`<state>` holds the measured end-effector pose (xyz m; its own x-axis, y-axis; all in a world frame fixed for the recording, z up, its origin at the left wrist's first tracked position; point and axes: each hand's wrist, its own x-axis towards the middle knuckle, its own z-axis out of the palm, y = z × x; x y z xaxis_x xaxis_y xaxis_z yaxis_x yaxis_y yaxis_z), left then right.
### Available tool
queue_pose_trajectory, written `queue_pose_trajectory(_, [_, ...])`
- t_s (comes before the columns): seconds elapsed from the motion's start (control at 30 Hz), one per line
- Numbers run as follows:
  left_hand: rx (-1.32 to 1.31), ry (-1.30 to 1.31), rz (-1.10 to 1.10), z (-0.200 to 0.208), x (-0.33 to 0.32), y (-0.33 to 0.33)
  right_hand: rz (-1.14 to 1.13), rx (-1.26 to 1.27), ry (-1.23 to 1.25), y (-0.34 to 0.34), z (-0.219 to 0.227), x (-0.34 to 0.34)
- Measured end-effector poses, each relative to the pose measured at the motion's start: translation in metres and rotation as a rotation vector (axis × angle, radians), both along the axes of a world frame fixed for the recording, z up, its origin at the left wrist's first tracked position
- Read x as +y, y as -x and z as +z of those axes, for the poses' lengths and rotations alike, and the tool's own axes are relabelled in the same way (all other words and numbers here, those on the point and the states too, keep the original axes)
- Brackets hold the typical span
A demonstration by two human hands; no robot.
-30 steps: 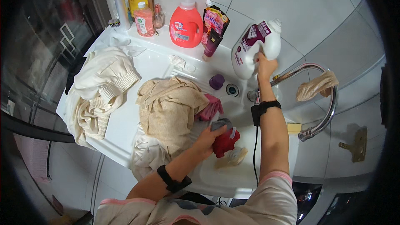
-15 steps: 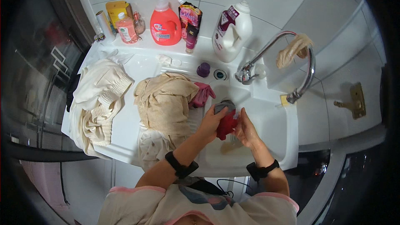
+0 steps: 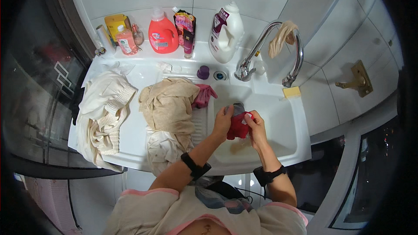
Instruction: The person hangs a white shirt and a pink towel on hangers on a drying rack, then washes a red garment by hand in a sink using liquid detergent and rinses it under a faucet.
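Observation:
Over the white sink basin (image 3: 287, 122) I hold a small red and grey cloth item (image 3: 237, 127) with both hands; its exact kind is unclear. My left hand (image 3: 222, 123) is closed around its left side, near the grey part. My right hand (image 3: 257, 127) pinches the upper right edge, where a small white patch shows at the fingertips. Below the cloth, a beige piece of fabric (image 3: 237, 148) lies at the bottom of the basin, partly hidden. A dark pink cloth (image 3: 203, 95) rests at the basin's left edge, by my left hand.
On the ribbed board lie beige garments (image 3: 170, 104); white garments (image 3: 106, 104) sit farther left. A red detergent bottle (image 3: 163, 35) and a white jug (image 3: 225, 35) line the back. A curved faucet (image 3: 300, 56) carries beige cloth. A purple cap (image 3: 203, 72) and yellow sponge (image 3: 291, 92) flank the basin.
My right hand has gone from spread fingers beside the red cloth to pinching its upper right edge. My left hand still grips it. The view has shifted slightly.

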<state>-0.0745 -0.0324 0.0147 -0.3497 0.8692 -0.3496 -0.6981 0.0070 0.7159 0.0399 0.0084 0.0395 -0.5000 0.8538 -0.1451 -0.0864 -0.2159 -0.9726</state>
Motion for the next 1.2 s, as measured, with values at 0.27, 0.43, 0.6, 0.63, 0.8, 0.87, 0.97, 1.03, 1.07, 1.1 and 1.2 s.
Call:
queue_pose_trajectory(0.27, [0.239, -0.02, 0.09, -0.016, 0.022, -0.009, -0.332, -0.179, -0.516, 0.022, -0.002, -0.005])
queue_pose_trajectory(0.43, [-0.069, -0.02, -0.116, -0.002, 0.025, -0.024, -0.177, -0.672, -0.798, 0.02, -0.02, 0.028])
queue_pose_trajectory(0.6, [0.513, -0.134, -0.09, -0.109, 0.053, -0.011, -0.311, -0.678, -0.745, 0.028, -0.007, 0.001])
queue_pose_trajectory(0.63, [0.672, -0.203, -0.142, -0.113, 0.055, -0.007, -0.323, -0.688, -0.736, 0.03, 0.002, -0.014])
queue_pose_trajectory(0.8, [-0.077, -0.055, -0.211, -0.01, 0.046, -0.042, -0.358, -0.5, -0.883, 0.007, -0.006, 0.02])
queue_pose_trajectory(0.87, [-0.049, -0.012, -0.162, -0.018, 0.041, -0.046, -0.283, -0.649, -0.576, -0.002, -0.001, 0.037])
queue_pose_trajectory(0.97, [0.039, -0.067, -0.184, -0.019, 0.031, -0.031, -0.356, -0.607, -0.514, 0.0, -0.006, 0.025])
queue_pose_trajectory(1.03, [0.074, 0.003, -0.116, -0.002, 0.028, -0.022, -0.349, -0.368, -0.456, -0.004, -0.003, 0.019])
queue_pose_trajectory(1.07, [0.107, 0.067, -0.037, 0.008, 0.028, -0.016, -0.33, -0.129, -0.402, -0.004, -0.001, 0.018])
queue_pose_trajectory(1.1, [0.112, 0.068, -0.031, 0.01, 0.027, -0.011, -0.325, -0.122, -0.401, -0.008, -0.002, 0.015])
queue_pose_trajectory(1.2, [-0.03, -0.038, 0.013, 0.013, 0.021, 0.002, 0.172, 0.027, -0.04, -0.03, 0.004, 0.01])
